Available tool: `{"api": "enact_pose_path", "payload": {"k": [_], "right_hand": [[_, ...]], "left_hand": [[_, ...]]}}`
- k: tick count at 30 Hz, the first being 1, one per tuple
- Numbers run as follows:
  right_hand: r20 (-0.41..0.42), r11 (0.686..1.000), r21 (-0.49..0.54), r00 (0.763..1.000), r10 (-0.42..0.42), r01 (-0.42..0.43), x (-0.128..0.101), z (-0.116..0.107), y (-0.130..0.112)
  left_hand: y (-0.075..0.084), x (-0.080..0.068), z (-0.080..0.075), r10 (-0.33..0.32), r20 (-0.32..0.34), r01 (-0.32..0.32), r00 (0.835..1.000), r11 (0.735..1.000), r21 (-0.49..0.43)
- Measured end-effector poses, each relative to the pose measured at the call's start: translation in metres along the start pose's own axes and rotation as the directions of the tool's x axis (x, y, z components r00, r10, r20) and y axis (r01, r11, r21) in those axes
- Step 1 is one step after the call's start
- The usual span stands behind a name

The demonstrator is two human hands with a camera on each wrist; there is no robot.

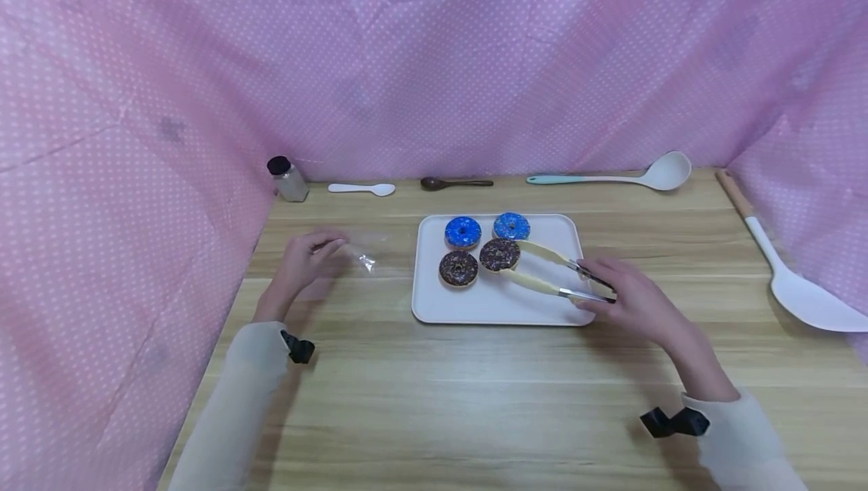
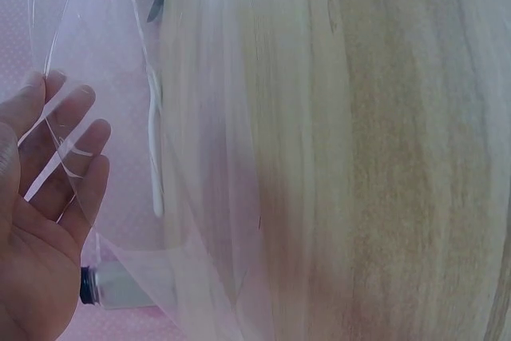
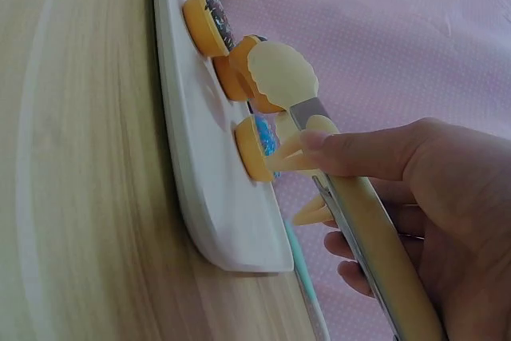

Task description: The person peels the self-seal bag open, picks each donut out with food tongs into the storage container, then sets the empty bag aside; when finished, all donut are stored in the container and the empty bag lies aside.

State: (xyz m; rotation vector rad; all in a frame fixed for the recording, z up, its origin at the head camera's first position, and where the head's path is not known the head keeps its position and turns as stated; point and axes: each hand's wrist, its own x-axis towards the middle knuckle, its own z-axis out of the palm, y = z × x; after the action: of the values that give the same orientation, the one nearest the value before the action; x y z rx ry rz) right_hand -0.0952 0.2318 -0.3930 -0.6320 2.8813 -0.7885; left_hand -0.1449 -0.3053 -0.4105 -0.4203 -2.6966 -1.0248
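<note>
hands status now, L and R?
Left hand: holds a clear plastic bag.
Right hand: grips tongs around a chocolate donut.

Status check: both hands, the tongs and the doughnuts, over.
Left hand holds clear plastic bag, fingers loose. Right hand grips tongs, tips around a chocolate doughnut on white tray. Nothing between tray and bag.

Blue doughnuts, white tray, pink dotted cloth.

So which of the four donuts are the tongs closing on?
The right-hand chocolate donut, nearer the right hand; the tongs straddle it. The others sit apart.
</note>
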Motion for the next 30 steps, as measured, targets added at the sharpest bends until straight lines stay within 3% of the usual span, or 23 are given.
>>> {"api": "enact_pose_path", "payload": {"k": [22,30], "right_hand": [[0.026,0.999,-0.005,0.999,0.043,-0.043,-0.008,0.015,0.02],[0.04,0.998,-0.018,0.997,0.066,-0.065,-0.012,0.009,0.02]], "left_hand": [[0.002,0.005,0.001,-0.006,0.0,0.006,1.0,0.999,0.041],[0.001,0.007,0.002,-0.029,0.02,0.029,0.999,0.999,0.018]]}}
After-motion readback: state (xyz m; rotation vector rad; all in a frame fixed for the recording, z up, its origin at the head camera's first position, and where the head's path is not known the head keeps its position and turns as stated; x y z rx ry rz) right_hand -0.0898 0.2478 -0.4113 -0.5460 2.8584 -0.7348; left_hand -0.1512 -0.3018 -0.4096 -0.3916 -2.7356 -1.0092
